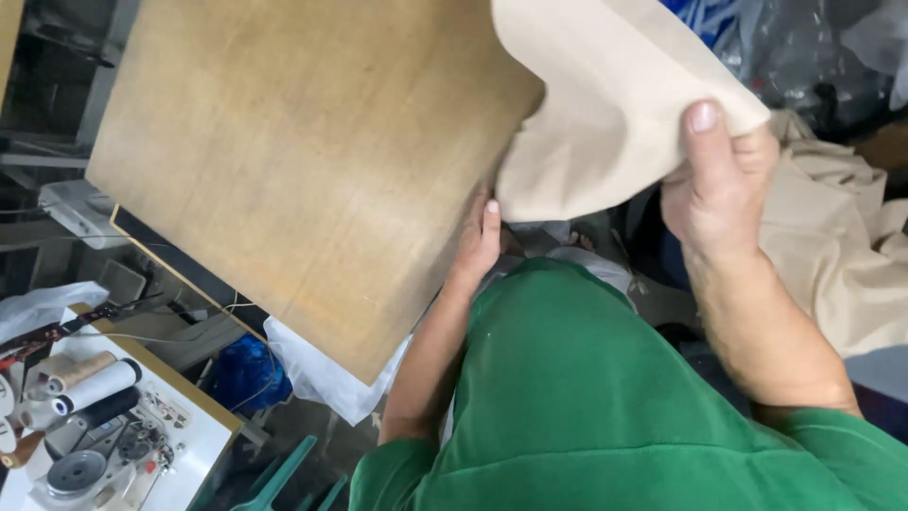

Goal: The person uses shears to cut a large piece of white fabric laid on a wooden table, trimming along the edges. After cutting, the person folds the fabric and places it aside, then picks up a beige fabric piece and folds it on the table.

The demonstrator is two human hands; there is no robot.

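The right hand (pixel 721 185) pinches a beige cloth (pixel 605 104) at two o'clock, thumb pressed on top, fingers hidden behind the fold. The left hand (pixel 480 238) sits at the cloth's lower edge, against the near side of a wooden board (pixel 303 161); whether its fingers grip the cloth cannot be told. More beige fabric (pixel 842 255) lies heaped at three o'clock. Thread spools (pixel 90 383) lie at eight o'clock.
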